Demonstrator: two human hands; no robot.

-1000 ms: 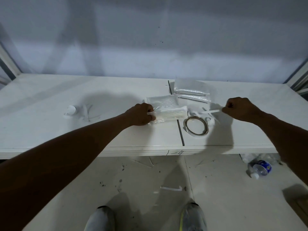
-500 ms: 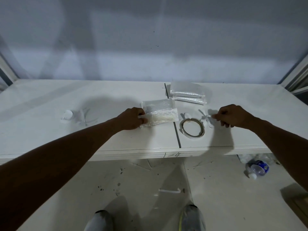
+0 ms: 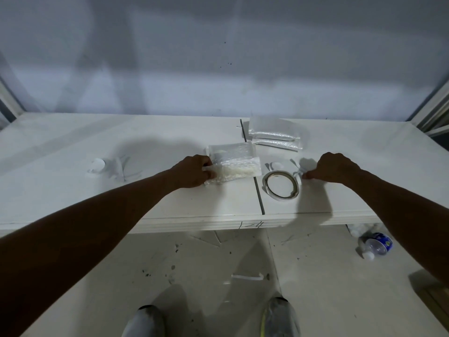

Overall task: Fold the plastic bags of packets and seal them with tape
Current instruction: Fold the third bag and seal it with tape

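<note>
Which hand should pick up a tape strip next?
Right. The right hand is at the cut tape strips beside the tape roll; the left hand grips the bag at its end, probably keeping its fold down.

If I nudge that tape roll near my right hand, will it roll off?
Probably slides, not rolls: the tape roll lies flat on the table. It looks thin and hollow, so likely light and easily pushed.
</note>
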